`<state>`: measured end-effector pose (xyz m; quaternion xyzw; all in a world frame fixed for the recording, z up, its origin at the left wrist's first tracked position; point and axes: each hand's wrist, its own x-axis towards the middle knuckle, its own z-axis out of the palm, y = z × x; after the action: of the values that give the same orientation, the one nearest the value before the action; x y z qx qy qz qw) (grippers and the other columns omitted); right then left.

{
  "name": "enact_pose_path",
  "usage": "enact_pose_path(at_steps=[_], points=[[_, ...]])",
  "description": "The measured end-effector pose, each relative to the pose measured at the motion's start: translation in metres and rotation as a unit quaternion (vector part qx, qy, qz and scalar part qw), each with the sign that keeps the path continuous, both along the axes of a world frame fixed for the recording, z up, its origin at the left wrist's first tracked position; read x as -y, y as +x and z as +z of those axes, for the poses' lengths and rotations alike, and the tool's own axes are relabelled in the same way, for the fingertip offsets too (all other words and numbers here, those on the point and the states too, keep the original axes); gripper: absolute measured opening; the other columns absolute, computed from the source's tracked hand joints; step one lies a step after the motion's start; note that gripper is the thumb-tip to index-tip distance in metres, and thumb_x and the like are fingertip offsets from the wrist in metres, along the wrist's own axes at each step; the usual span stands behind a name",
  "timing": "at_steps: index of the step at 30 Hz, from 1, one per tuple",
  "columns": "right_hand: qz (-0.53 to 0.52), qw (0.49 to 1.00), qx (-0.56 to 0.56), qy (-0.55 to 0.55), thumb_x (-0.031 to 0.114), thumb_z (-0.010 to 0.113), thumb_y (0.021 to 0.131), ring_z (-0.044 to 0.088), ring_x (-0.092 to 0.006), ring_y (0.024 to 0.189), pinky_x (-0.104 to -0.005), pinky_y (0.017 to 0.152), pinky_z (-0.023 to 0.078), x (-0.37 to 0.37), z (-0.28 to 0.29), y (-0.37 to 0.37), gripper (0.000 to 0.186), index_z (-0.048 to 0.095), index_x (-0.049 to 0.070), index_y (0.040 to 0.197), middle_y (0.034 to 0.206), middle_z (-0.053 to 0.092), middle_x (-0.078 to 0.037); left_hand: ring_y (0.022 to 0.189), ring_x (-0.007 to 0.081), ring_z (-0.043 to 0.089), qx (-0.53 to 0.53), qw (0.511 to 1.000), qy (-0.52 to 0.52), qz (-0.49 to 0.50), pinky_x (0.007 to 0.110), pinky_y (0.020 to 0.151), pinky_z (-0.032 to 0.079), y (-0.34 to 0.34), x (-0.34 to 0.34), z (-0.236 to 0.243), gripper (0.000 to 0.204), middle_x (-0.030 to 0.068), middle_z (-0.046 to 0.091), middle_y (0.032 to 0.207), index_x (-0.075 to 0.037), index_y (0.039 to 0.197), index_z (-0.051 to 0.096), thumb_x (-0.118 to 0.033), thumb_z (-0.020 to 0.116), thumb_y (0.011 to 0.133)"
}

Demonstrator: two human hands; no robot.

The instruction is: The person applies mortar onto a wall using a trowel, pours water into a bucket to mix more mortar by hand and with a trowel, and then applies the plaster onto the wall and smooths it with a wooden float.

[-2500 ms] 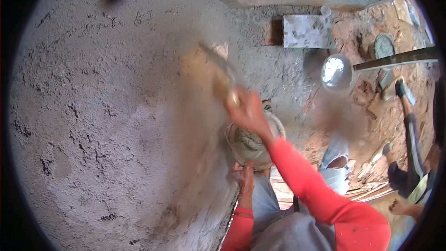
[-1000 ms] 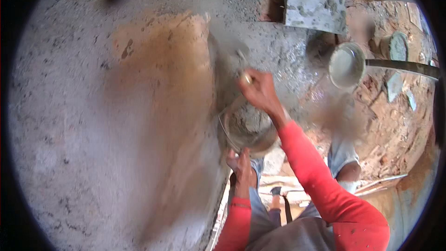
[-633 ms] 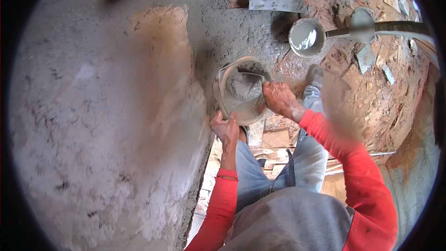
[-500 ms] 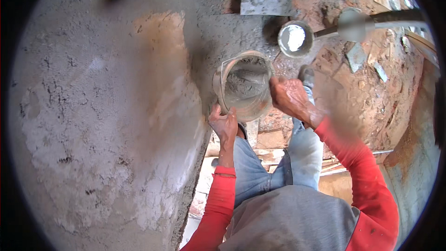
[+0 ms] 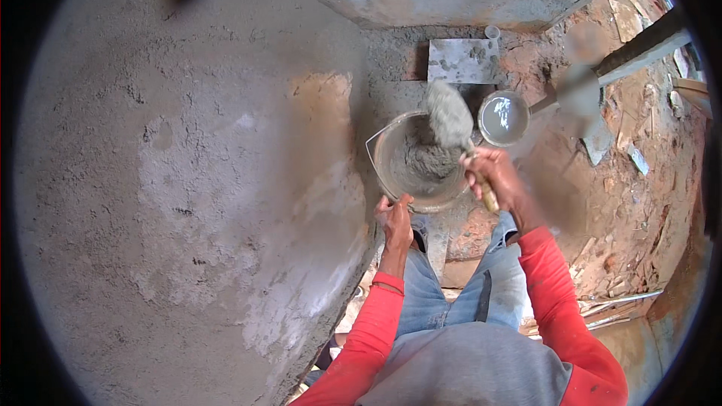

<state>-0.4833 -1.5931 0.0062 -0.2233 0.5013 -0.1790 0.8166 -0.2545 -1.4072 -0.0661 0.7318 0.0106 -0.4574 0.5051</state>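
Observation:
My left hand (image 5: 396, 219) is closed on the near left rim of a bucket (image 5: 445, 204), whose thin wire handle leans to the left. Grey wet mortar (image 5: 427, 168) lies inside it. In my right hand (image 5: 498, 179) is a trowel (image 5: 489, 197), gripped by its handle at the bucket's right side. The trowel's blade points away from me over the far right part of the bucket, coated or loaded with mortar (image 5: 450, 114).
A wall of rough grey plaster (image 5: 218, 180) fills the left side. Beyond the bucket are a smaller bucket of water (image 5: 504, 118), a mortar-spotted board (image 5: 460, 60) and a small cup (image 5: 492, 31). A post (image 5: 639, 59) and rubble (image 5: 632, 158) are at right.
My right hand has risen from the bucket's right edge, and the trowel with mortar now shows above it. The left hand stays on the rim. The view has shifted, showing a window frame.

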Motion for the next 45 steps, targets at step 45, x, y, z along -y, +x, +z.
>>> enact_pose_path(at_steps=[45], points=[[-0.087, 0.985, -0.046, -0.138, 0.011, 0.071, 0.099, 0.062, -0.0107, 0.056, -0.0257, 0.05, 0.049, 0.024, 0.118, 0.024, 0.012, 0.077, 0.001, 0.102, 0.071, 0.068, -0.005, 0.078, 0.0126, 0.064, -0.053, 0.996, -0.039, 0.065, 0.029, 0.07, 0.053, -0.008, -0.046, 0.064, 0.016, 0.0009, 0.069, 0.094, -0.004, 0.097, 0.069, -0.004, 0.077, 0.083]])
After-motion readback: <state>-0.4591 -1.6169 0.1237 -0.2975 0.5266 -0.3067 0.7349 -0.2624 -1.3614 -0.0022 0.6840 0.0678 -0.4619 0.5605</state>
